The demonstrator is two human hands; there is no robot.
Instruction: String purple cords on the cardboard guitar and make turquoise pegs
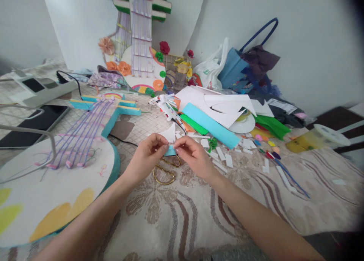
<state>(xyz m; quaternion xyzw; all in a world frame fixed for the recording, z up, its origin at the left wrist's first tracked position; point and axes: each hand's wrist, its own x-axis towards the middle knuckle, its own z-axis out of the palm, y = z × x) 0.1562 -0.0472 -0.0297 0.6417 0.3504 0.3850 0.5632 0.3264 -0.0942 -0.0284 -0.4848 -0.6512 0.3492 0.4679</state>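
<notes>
While my left hand (152, 150) and right hand (195, 153) are holding a small, light-blue, seemingly paper strip (170, 151) in narrow pinches, just beyond looped gold metal scissor handles (164, 183), I am probably folding or shaping it; the next move is likely calling for steady ends.
</notes>
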